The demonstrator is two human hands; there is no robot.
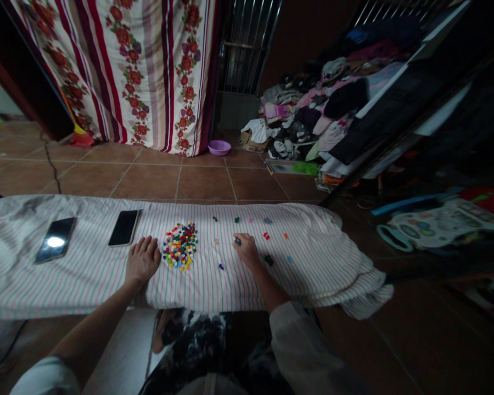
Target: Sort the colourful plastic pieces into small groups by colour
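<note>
A pile of small pieces in many colours (180,246) lies on the striped cloth (181,296). Just left of it, my left hand (144,259) rests flat on the cloth, fingers spread, holding nothing. My right hand (247,250) is right of the pile, its fingertips pinched around small dark grey pieces (237,241). Little groups sorted by colour surround it: green (236,220), pink (250,219), grey-blue (267,220), red (266,236), orange (285,236), black (269,260), light blue (288,259), dark blue (221,266), beige (216,241) and brown (215,219).
Two phones, one at the far left (55,240) and one nearer my left hand (124,228), lie on the cloth. Beyond are a floral curtain (127,71), a purple basin (219,147) and heaped clothes (313,109). A white plastic toy (440,222) stands at the right.
</note>
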